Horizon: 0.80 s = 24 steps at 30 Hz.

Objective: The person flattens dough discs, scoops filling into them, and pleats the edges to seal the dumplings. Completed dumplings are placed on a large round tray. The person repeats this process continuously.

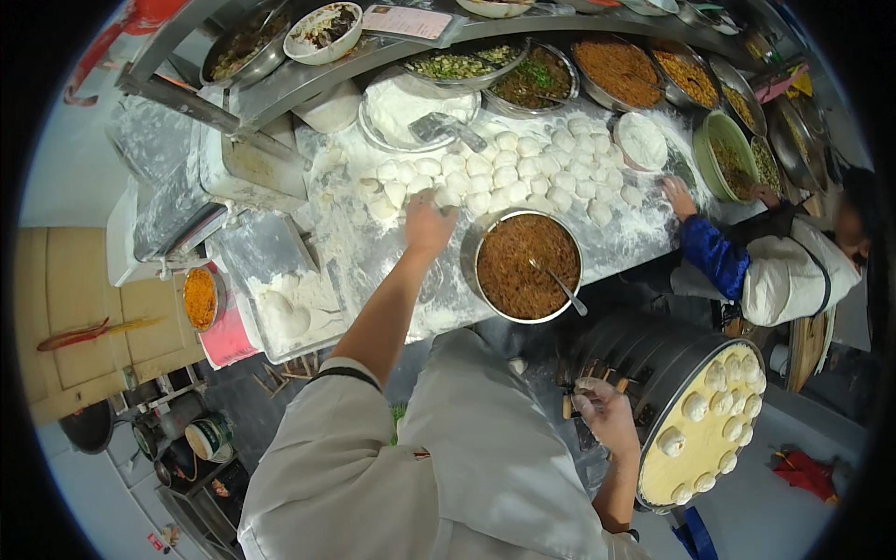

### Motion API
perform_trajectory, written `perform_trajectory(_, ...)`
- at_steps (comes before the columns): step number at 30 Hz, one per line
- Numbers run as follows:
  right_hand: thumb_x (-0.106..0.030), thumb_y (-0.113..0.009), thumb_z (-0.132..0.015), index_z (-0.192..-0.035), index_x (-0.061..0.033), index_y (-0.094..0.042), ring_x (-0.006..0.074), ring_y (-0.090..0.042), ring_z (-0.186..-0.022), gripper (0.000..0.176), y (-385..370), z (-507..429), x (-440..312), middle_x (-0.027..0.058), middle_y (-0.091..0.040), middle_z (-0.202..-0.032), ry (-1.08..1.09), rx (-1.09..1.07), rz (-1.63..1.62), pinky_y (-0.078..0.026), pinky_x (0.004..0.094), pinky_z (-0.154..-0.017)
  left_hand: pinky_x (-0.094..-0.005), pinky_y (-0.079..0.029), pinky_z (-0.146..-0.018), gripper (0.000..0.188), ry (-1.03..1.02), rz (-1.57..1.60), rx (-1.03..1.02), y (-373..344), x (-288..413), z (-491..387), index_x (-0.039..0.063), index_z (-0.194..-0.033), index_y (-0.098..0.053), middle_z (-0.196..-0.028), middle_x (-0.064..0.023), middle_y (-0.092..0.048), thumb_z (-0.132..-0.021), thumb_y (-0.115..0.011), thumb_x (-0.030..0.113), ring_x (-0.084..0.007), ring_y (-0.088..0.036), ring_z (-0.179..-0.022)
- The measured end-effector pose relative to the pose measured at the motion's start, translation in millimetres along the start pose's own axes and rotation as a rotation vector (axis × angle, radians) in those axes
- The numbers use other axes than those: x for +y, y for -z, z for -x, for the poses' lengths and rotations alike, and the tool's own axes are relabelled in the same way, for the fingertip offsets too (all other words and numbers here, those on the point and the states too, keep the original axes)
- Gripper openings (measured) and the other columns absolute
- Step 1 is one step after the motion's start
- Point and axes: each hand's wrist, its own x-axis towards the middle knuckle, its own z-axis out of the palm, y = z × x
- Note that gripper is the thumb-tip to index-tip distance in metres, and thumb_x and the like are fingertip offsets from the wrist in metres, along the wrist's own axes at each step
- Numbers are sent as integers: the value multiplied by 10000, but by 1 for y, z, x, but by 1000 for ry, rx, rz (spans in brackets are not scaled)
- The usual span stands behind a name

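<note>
My left hand (pixel 428 222) reaches over the floured metal table, its fingers at the near edge of a cluster of white dough pieces (pixel 505 175); whether it grips one is not clear. To its right stands a metal bowl of brown filling (pixel 521 269) with a spoon (pixel 560 283) in it. My right hand (pixel 605 413), dusted with flour, hangs low beside a round steamer (pixel 647 462) that bears several filled buns (pixel 694 407). Its fingers are curled, and what they may hold cannot be made out.
A child or small person (pixel 791 269) leans at the table's right, one hand on the floured top. Bowls of fillings (pixel 616 70) line the back under a metal shelf (pixel 301 77). A flour basin (pixel 413 105) holds a scoop. A dough machine (pixel 245 168) stands left.
</note>
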Motion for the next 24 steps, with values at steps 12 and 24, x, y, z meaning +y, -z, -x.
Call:
perform_trajectory(12,-49,-705,-1051,-1294,50,-711,132,-745,-966,263,-7,-26,-15,74,-794,-1059,-221,75,-24,-592,290,-866,-392,-617,-873,423,704,1114,-549,39,-73,55,33,-1302,-687,-1126,-76,-715,-993,-834,283,-216,-707,-970)
perform_trajectory(24,-47,-739,-1001,-1273,50,-719,175,-766,-945,289,-3,-40,4,106,-794,-1025,-78,-47,71,-613,330,-857,-505,-388,-1275,472,-165,0,-246,45,-115,96,20,-1508,-604,-1515,-239,-623,-1093,-608,244,-451,-529,-1457)
